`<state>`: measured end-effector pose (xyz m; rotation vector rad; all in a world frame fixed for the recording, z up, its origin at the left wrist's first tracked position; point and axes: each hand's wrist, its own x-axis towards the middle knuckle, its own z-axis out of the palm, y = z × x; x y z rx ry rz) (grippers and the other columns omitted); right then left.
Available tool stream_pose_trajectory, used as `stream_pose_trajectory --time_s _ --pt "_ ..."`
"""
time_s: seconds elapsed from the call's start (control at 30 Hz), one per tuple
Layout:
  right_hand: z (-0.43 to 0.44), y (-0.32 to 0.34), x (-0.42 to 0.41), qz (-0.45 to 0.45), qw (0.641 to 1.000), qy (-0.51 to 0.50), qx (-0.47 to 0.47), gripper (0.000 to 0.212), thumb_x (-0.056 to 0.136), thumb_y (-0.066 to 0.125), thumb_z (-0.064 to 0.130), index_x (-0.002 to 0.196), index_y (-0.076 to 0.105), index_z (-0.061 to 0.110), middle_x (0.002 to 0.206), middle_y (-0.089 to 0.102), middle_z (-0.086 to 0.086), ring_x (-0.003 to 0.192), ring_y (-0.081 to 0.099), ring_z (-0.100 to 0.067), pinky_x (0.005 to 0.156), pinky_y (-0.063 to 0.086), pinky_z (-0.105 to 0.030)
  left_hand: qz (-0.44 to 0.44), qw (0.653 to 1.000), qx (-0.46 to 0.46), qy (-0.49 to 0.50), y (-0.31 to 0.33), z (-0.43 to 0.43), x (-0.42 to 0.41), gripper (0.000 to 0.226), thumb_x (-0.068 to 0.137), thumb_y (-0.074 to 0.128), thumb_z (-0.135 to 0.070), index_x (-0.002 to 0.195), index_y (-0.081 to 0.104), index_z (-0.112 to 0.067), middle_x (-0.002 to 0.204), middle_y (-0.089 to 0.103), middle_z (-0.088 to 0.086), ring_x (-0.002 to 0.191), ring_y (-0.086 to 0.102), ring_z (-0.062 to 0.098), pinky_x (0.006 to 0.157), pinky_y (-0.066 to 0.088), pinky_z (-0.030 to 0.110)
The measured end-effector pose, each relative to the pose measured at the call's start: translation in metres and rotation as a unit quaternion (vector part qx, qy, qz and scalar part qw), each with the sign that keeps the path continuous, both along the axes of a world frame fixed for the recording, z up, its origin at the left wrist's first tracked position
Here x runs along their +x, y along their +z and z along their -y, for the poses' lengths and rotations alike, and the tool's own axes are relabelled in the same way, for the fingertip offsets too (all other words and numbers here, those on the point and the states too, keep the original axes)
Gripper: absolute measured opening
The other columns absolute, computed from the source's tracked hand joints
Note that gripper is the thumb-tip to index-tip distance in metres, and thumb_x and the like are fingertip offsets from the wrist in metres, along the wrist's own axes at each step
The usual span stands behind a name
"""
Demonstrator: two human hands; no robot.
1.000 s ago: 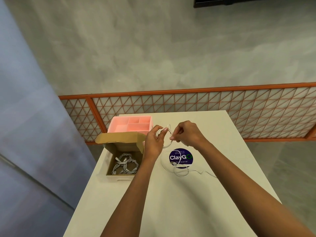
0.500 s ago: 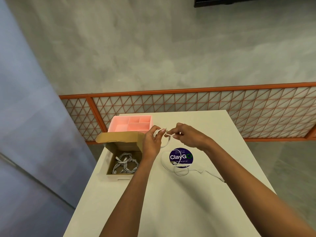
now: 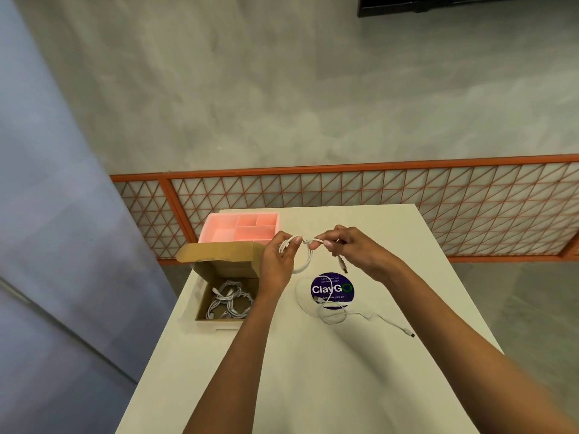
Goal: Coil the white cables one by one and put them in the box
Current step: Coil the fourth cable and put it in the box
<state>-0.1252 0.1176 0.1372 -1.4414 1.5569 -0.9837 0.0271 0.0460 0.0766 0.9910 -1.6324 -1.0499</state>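
My left hand (image 3: 279, 261) and right hand (image 3: 354, 249) both pinch a coiled white cable (image 3: 305, 261) above the white table (image 3: 313, 371). Beside it, the cardboard box (image 3: 225, 296) holds coiled cables (image 3: 228, 300); behind stand grey wall and orange lattice railing (image 3: 407, 195).

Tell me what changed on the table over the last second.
The right hand drew away from the left hand to the right, pulling the cable's end across the coil; its plug now hangs below the right hand. The left hand kept its grip on the coil. The loose cable on the table, the box with its coiled cables and the pink tray stayed put.
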Motion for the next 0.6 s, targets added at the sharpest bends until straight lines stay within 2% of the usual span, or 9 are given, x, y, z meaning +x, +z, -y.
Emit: stream_pose_trajectory --time_s 0.1,0.17,0.27,0.37,0.53,0.6 --pt "0.001 -0.004 -0.001 0.059 0.998 -0.021 0.022 0.026 0.099 0.045 0.008 0.094 0.069 0.016 0.098 0.055 0.001 0.084 0.045 -0.013 0.071 0.037 -0.020 -0.013 0.999 0.020 -0.021 0.001 -0.003 0.002 0.018 0.092 0.058 -0.033 0.089 0.063 -0.016 0.069 0.060 -0.015 0.061 0.053 -0.004 0.063 0.049 0.025" --pt "0.002 -0.006 -0.004 0.088 0.995 -0.027 0.037 0.025 0.100 0.043 0.009 0.092 0.067 0.014 0.088 0.055 0.007 0.080 0.042 -0.013 0.067 0.033 -0.022 -0.015 0.999 0.044 -0.027 0.004 -0.006 0.002 0.020 0.095 0.053 -0.036 0.085 0.062 -0.021 0.070 0.059 -0.012 0.059 0.052 -0.003 0.060 0.049 0.023" --pt "0.004 -0.011 -0.010 0.124 0.990 -0.041 0.055 0.028 0.100 0.044 0.010 0.086 0.067 0.019 0.086 0.053 0.004 0.079 0.042 -0.011 0.065 0.030 -0.024 -0.052 0.993 0.096 -0.048 0.008 -0.008 0.003 0.033 0.101 0.038 -0.035 0.085 0.054 -0.011 0.063 0.042 -0.005 0.053 0.038 0.004 0.050 0.039 0.013" --pt "0.005 -0.013 -0.015 0.133 0.988 -0.047 0.055 0.029 0.099 0.044 0.009 0.086 0.067 0.020 0.093 0.054 0.001 0.082 0.043 -0.009 0.063 0.029 -0.021 -0.060 0.988 0.112 -0.088 0.011 -0.007 0.004 0.030 0.102 0.033 -0.033 0.090 0.046 -0.009 0.064 0.027 -0.002 0.056 0.028 0.007 0.050 0.037 0.011" --pt "0.004 -0.013 -0.019 0.164 0.984 -0.048 0.041 0.027 0.099 0.043 0.007 0.086 0.066 0.014 0.096 0.051 -0.004 0.081 0.039 -0.011 0.060 0.028 -0.021 -0.100 0.975 0.161 -0.115 0.018 -0.011 0.002 0.029 0.102 0.034 -0.032 0.077 0.040 -0.017 0.058 0.025 -0.008 0.049 0.023 0.005 0.048 0.028 0.015" --pt "0.005 -0.013 -0.021 0.161 0.985 -0.046 0.038 0.026 0.099 0.044 0.007 0.087 0.066 0.014 0.095 0.051 -0.004 0.080 0.040 -0.011 0.060 0.029 -0.021 -0.095 0.977 0.155 -0.114 0.021 -0.014 0.001 0.029 0.100 0.043 -0.034 0.075 0.041 -0.017 0.058 0.028 -0.006 0.050 0.026 0.007 0.048 0.031 0.017"
